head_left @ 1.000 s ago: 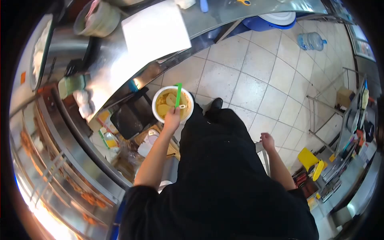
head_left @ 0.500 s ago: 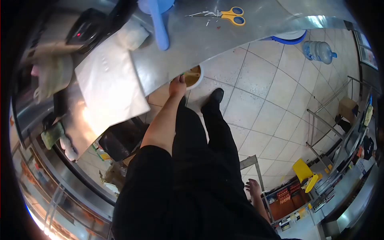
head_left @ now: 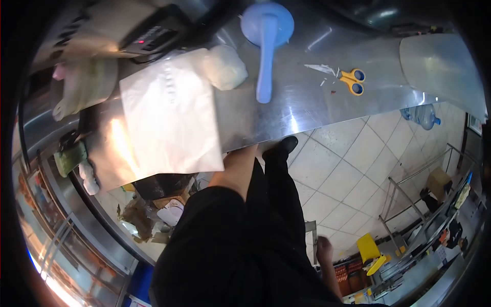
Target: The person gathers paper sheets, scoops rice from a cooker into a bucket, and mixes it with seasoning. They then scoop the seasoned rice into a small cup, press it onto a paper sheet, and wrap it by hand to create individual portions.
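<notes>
My L hand's hidden under the surface [head_left: 291, 102], R hand [head_left: 324, 250] blurry at 5 o'clock.
Can't tell grip on either. White sheet [head_left: 171, 117], 10 o'clock, has its corner by my L forearm [head_left: 236, 176]; blue ladle [head_left: 266, 56] at 12, scissors [head_left: 353, 83] at 2.

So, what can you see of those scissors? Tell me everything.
The scissors lie flat on the shiny metal counter, blades pointing left in the picture. The handles look like yellow plastic, with blue lining the two finger loops; the blades look like metal. Small white scraps lie around the blades. No hand touches the scissors. How far they're open is unclear.
</notes>
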### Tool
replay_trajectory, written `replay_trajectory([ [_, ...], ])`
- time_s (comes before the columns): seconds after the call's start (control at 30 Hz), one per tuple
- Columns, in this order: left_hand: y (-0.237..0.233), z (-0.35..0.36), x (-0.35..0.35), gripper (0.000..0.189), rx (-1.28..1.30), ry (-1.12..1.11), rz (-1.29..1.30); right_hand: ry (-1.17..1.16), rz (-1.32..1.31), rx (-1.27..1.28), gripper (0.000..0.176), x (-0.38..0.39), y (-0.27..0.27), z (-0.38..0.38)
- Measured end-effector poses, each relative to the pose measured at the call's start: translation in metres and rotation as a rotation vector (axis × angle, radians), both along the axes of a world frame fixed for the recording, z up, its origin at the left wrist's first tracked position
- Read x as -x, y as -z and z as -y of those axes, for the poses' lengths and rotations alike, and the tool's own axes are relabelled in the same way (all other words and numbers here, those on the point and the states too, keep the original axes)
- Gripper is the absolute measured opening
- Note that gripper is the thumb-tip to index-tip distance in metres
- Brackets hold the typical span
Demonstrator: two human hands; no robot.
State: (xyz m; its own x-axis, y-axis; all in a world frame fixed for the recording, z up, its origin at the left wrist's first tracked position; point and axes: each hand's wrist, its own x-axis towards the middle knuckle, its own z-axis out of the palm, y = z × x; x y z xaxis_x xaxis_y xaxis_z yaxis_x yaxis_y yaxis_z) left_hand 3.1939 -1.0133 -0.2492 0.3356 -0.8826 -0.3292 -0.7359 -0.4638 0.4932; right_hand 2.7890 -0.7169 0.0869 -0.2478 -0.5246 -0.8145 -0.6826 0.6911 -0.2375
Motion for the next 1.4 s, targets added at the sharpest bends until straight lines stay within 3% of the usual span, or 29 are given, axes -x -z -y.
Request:
replay_trajectory([
  [0.07,-0.045,-0.014,-0.005,0.043,0.074,0.081,-0.012,-0.088,0.004,0.287,0.025,-0.021,0.012,0.071],
  [0.13,-0.099,-0.038,-0.015,0.043,0.089,0.27,-0.116,-0.113,0.051,0.569,0.018,-0.094,-0.017,0.193],
  [0.17,-0.127,-0.057,-0.023,0.043,0.026,0.385,-0.203,-0.112,0.19,0.728,0.021,-0.115,-0.01,0.234],
  [0.2,-0.155,-0.082,-0.035,0.045,-0.205,0.501,-0.321,-0.212,0.241,0.835,0.023,-0.139,-0.016,0.277],
  [0.23,-0.182,-0.108,-0.054,0.047,-0.435,0.61,-0.435,-0.103,0.431,0.972,0.026,-0.171,-0.011,0.318],
  [0.3,-0.267,-0.133,-0.092,0.048,-0.581,0.683,-0.475,-0.059,0.526,0.983,0.03,-0.24,-0.034,0.394],
  [0.37,-0.353,-0.128,-0.13,0.048,-0.748,0.444,-0.416,-0.019,0.611,0.961,0.04,-0.297,-0.021,0.449],
  [0.4,-0.38,-0.133,-0.154,0.049,-0.606,0.283,-0.372,-0.04,0.661,0.975,0.04,-0.315,-0.011,0.459],
  [0.47,-0.435,-0.138,-0.215,0.046,-0.283,0.03,-0.291,-0.135,0.205,0.938,0.055,-0.348,0.023,0.499],
  [0.53,-0.492,-0.143,-0.275,0.033,0.019,-0.19,-0.23,-0.072,0.117,0.929,0.063,-0.353,0.052,0.519],
  [0.57,-0.526,-0.14,-0.303,0.027,0.139,-0.341,-0.26,-0.021,0.074,0.801,0.063,-0.357,0.035,0.518],
  [0.6,-0.538,-0.14,-0.339,0.022,0.376,-0.467,-0.393,-0.067,-0.017,0.888,0.066,-0.35,0.05,0.519],
  [0.67,-0.602,-0.12,-0.41,0.017,0.498,-0.452,-0.209,-0.123,-0.058,1.014,0.058,-0.333,0.033,0.507],
  [0.73,-0.642,-0.079,-0.487,0.013,0.72,-0.213,0.166,-0.062,-0.079,1.174,0.049,-0.329,0.008,0.479],
  [0.8,-0.668,-0.035,-0.567,0.018,0.589,-0.125,0.618,-0.065,-0.046,1.372,0.043,-0.315,-0.002,0.447],
  [0.83,-0.675,-0.013,-0.599,0.021,0.618,-0.025,0.747,-0.075,-0.072,1.362,0.043,-0.319,-0.02,0.42],
  [0.9,-0.654,0.022,-0.675,0.022,0.43,0.075,0.881,0.084,0.031,1.45,0.043,-0.371,-0.071,0.377],
  [0.97,-0.636,0.042,-0.709,0.025,0.269,0.153,0.875,0.199,0.203,1.24,0.04,-0.396,-0.071,0.344],
  [1.03,-0.639,0.054,-0.725,0.024,0.245,0.198,0.906,-0.022,0.369,1.34,0.045,-0.452,-0.08,0.315],
  [1.1,-0.644,0.054,-0.73,0.018,0.19,0.287,0.893,0.078,0.67,1.244,0.042,-0.539,-0.147,0.293],
  [1.17,-0.64,0.057,-0.74,0.017,0.208,0.334,0.851,-0.406,0.739,1.072,0.049,-0.566,-0.173,0.318],
  [1.23,-0.639,0.053,-0.748,0.016,0.218,0.368,0.812,-0.536,0.574,1.03,0.051,-0.65,-0.283,0.336],
  [1.3,-0.645,0.048,-0.748,0.015,0.251,0.485,0.786,-0.98,0.422,1.605,0.052,-0.716,-0.316,0.385],
  [1.37,-0.653,0.046,-0.748,0.016,0.243,0.535,0.812,-1.075,0.113,1.266,0.048,-0.776,-0.353,0.412],
  [1.4,-0.658,0.044,-0.749,0.016,0.231,0.584,0.841,-1.182,-0.086,1.244,0.052,-0.806,-0.352,0.438],
])
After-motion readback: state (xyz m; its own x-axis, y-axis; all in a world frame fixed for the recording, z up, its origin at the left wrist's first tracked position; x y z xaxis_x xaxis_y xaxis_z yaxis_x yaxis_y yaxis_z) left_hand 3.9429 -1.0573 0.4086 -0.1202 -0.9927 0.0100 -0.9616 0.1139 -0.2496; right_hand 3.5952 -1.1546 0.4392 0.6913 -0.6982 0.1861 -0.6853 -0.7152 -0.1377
